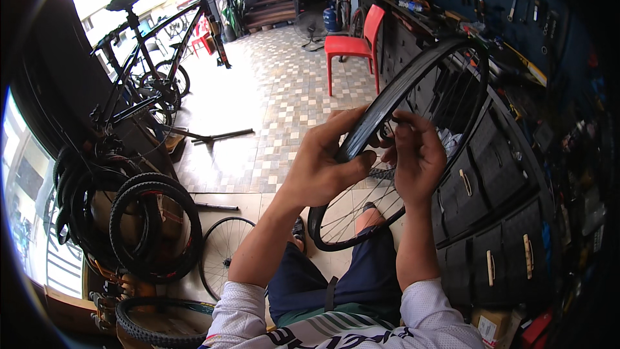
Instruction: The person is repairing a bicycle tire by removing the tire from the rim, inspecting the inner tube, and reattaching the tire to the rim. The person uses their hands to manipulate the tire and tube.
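Observation:
I hold up a spoked bicycle wheel point(402, 87) in front of me, tilted, with a shiny dark strip along the outer face of its black rim. My left hand point(326, 165) is closed around the rim, its thumb pressed against the near side and its fingers over the far side. Inside the rim, among the spokes, is my right hand point(420, 155), with its fingers curled and pinched close to the rim's inner edge. Whatever lies between those fingertips is too small or hidden to name. The wheel's lower part hangs above my legs.
Black drawers point(481, 187) line the right, under a bench and a wall of tools. A red chair point(352, 45) stands ahead. At left are a bicycle frame on a stand point(139, 58) and piled tyres point(119, 232). Another wheel point(210, 265) lies on the floor by my left leg.

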The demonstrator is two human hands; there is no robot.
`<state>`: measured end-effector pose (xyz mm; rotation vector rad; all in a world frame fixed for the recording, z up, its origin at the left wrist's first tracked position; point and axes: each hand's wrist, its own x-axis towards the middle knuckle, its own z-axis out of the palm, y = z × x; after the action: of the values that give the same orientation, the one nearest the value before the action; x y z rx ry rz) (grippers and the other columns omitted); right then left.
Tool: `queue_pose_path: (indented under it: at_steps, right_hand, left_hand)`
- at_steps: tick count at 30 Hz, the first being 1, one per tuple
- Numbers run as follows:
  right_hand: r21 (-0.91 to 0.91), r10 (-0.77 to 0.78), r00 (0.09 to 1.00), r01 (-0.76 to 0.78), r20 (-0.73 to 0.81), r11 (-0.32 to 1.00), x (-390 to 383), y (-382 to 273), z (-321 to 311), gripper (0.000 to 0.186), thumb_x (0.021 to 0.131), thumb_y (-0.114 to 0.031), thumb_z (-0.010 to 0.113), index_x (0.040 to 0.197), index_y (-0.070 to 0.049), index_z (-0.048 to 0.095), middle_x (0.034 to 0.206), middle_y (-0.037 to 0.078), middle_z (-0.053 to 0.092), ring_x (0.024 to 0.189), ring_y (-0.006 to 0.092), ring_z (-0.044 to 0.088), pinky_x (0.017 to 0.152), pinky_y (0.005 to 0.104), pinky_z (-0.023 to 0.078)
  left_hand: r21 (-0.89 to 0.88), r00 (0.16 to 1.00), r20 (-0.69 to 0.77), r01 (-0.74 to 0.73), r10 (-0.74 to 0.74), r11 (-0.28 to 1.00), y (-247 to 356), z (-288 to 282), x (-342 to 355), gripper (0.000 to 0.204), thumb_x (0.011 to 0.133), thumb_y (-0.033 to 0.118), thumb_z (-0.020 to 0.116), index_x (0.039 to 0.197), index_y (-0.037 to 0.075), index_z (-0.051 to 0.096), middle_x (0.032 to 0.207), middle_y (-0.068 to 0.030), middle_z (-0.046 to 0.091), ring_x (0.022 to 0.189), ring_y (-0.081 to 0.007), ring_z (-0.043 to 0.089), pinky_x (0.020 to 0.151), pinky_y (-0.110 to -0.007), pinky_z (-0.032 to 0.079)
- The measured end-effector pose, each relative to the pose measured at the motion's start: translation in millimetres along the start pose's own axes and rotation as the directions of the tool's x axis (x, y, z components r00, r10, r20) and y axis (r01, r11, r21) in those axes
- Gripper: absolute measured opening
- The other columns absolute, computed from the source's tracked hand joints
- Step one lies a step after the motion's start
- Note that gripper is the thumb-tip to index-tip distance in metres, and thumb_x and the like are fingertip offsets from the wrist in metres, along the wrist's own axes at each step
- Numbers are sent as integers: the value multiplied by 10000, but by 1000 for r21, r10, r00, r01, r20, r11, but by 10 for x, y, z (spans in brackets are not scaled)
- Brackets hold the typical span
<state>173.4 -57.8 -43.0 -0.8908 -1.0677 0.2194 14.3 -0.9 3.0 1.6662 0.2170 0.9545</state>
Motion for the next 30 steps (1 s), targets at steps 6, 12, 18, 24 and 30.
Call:
queue_pose_path:
  at_steps: [6, 12, 18, 24, 30]
  right_hand:
    - [-76, -60, 998, 59, -1, 995, 38, 128, -118, 238, 965, -174, 712, 1145, -38, 638, 710, 13, 659, 585, 58, 607, 522, 210, 449]
    - [-355, -226, 970, 244, 93, 902, 9, -14, -58, 402, 847, -193, 832, 1171, -59, 636, 871, 39, 662, 717, 106, 621, 592, 246, 487]
    - [-496, -521, 848, 496, 98, 713, 2, -15, 3, 505, 785, -61, 850, 1217, -33, 590, 1082, 114, 617, 956, 242, 620, 713, 319, 522]
    - [-535, -542, 817, 552, 196, 639, 44, -48, -60, 460, 821, -10, 793, 1237, -15, 597, 1137, 136, 649, 1022, 275, 654, 799, 343, 524]
    - [-160, -291, 953, 302, 86, 940, 43, 21, -93, 324, 994, -157, 652, 1270, -7, 571, 1071, 114, 712, 1009, 194, 688, 846, 303, 509]
  left_hand:
    - [112, 999, 16, -32, 30, 993, -16, -19, 46, 582, 794, 9, 678, 1354, -78, 546, 1076, -69, 595, 924, -105, 544, 764, -231, 456]
    - [41, 996, -31, -88, 89, 995, -99, -11, 47, 575, 808, -28, 664, 1366, -89, 539, 1119, -39, 631, 856, -32, 544, 692, -198, 456]
    - [103, 999, -42, -28, 33, 994, -48, 3, 54, 579, 763, 18, 658, 1322, -93, 553, 1048, -91, 639, 974, -121, 590, 851, -297, 508]
    - [29, 999, -33, 21, -20, 999, -35, 8, 61, 573, 763, 30, 659, 1315, -87, 560, 1049, -105, 637, 1017, -143, 586, 914, -304, 480]
    - [238, 985, 22, -174, 173, 956, -30, -7, 110, 590, 755, 48, 674, 1318, -86, 560, 1221, -166, 583, 1192, -251, 536, 1063, -349, 381]
